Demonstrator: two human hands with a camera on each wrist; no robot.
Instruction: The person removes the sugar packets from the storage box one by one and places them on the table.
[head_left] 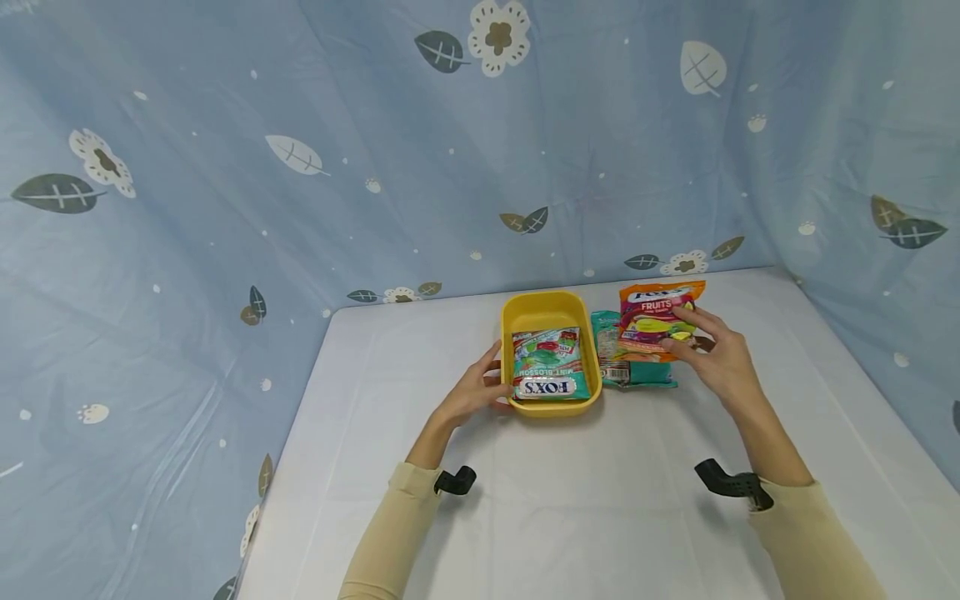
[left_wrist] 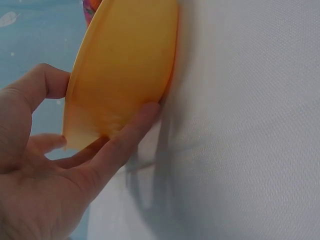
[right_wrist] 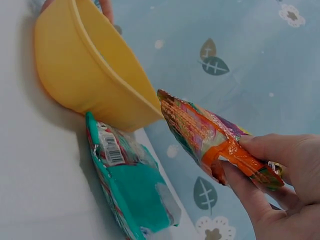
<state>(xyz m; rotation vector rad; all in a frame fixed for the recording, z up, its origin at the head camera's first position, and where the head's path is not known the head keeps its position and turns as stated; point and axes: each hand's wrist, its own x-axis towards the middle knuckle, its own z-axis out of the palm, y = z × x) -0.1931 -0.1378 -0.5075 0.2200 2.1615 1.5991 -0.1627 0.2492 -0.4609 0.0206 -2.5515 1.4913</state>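
The orange bag [head_left: 660, 317] sat right of centre in the head view, its edge pinched in the right hand [head_left: 712, 354], lifted off the teal bag [head_left: 630, 362] that lay flat on the table [head_left: 600, 517] beneath; the left hand [head_left: 476, 387] rested with relaxed fingers against the left wall of the yellow tub [head_left: 551, 308] at centre; one mint bag [head_left: 547, 367] already lay inside, so judging by that, two bags remained outside; the floral cloth [head_left: 300, 167] filled the upper frame.
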